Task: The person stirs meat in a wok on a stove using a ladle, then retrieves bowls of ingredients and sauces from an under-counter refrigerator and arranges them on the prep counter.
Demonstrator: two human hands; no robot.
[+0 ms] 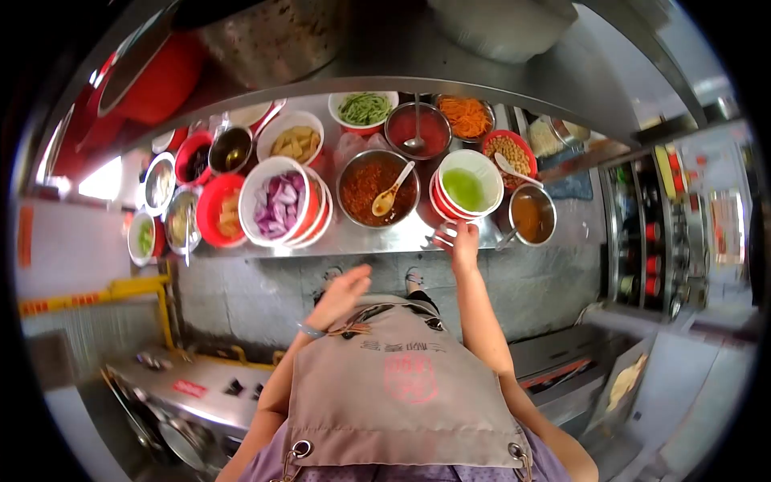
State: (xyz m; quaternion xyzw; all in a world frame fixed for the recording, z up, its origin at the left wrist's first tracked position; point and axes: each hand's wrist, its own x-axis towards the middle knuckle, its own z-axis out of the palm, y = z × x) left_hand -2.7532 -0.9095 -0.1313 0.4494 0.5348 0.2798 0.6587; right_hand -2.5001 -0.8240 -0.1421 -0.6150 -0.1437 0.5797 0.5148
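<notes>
My right hand (pixel 461 245) is at the table's front edge, fingers apart, just below a stack of white-and-red bowls. The top bowl (pixel 495 178) holds a light green liquid (pixel 463 189); I cannot tell whether my fingertips touch the stack. My left hand (pixel 345 291) hangs in front of the apron (pixel 353 394), fingers stretched out, a little blurred and holding nothing. Between the two stacks sits a steel bowl of chili sauce (pixel 359 189) with a patterned spoon (pixel 392 196) in it. Purple onion pieces (pixel 279 205) fill the top bowl of the left stack.
Around these stand shredded carrot (pixel 464 117), green shreds (pixel 364 108), a red sauce with a ladle (pixel 417 120), peanut-like pieces (pixel 507 153) and a brown sauce (pixel 532 215). A steel shelf (pixel 385 84) overhangs the back. Behind me is a steel counter (pixel 213 390).
</notes>
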